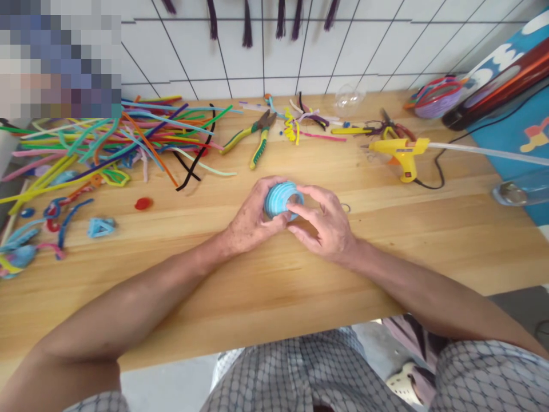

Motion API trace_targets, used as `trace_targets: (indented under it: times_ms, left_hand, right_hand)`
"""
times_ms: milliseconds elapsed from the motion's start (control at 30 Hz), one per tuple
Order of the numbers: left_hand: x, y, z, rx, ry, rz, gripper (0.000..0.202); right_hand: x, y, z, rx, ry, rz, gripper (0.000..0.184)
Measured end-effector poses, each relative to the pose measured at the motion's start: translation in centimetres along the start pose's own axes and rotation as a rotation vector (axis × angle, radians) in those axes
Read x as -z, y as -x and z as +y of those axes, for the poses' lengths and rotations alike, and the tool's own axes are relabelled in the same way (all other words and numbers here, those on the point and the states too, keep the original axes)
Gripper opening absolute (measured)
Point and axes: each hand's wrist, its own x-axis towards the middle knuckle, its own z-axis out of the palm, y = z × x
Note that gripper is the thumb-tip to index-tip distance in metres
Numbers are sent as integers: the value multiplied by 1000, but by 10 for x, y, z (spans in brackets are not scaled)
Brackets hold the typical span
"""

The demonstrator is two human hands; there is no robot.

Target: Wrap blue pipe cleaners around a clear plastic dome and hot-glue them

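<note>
Blue coiled pipe-cleaner cup [282, 198] sat just above the middle of the wooden worktop [274, 286], held between both hands. It was tipped on its side, its axis roughly level and slanting right and slightly toward the person, with the open mouth facing the right hand. Left hand [251, 220] was cupped around the closed, rounded end, fingers curled and pressed on the coil. Right hand [328, 223] was half closed, thumb and forefinger pinching the rim at the opening, other fingers loosely bent. Pile of coloured pipe cleaners [107, 143] lay far left, well apart. Green-handled pliers [257, 134] lay beyond the hands. Yellow glue gun [401, 153] stood to the right rear, cable trailing.
</note>
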Motion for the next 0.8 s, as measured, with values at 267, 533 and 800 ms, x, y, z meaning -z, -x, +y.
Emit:
trace_targets:
  times_ms: [267,533,800]
  left_hand:
    - [1,0,3,21,12,-10,61]
    - [0,0,1,6,14,1,61]
    - [0,0,2,15,5,-1,60]
  right_hand:
    - [1,-1,0,31,-1,45,51]
    - [2,1,1,15,-15,15,51]
    - [3,-1,-1,55,7,19,48]
